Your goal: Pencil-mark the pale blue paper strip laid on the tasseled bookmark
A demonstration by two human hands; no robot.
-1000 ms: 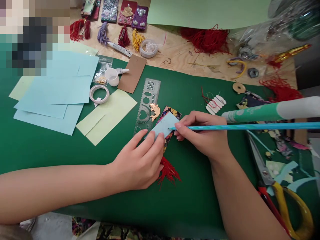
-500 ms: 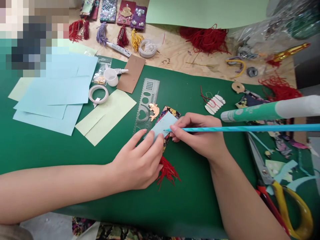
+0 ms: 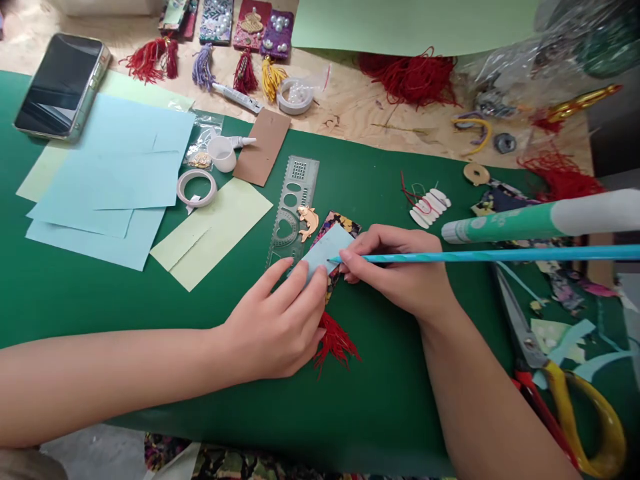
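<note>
My right hand (image 3: 400, 267) is closed around a blue pencil (image 3: 480, 255), its tip touching a small light-blue paper piece (image 3: 331, 247). The paper lies over a floral fabric tag (image 3: 343, 220) with a red tassel (image 3: 337, 340). My left hand (image 3: 285, 320) rests with spread fingers on the paper's lower left part, hiding that corner and some of the tag. Beside the paper is a clear plastic ruler (image 3: 295, 193), and a gold fish charm (image 3: 309, 223) sits at its right edge.
Right of my hand are a glue stick (image 3: 520, 223), a thread card (image 3: 430, 208) and scissors (image 3: 530, 340). Left lie blue sheets (image 3: 115, 173), green paper (image 3: 213, 233), a tape roll (image 3: 197, 188) and a phone (image 3: 63, 83). Tasselled tags (image 3: 253, 23) line the back of the table.
Both hands, the pencil and the paper stay almost where they were. The phone at upper left shows plainly now; that corner was pixelated before.
</note>
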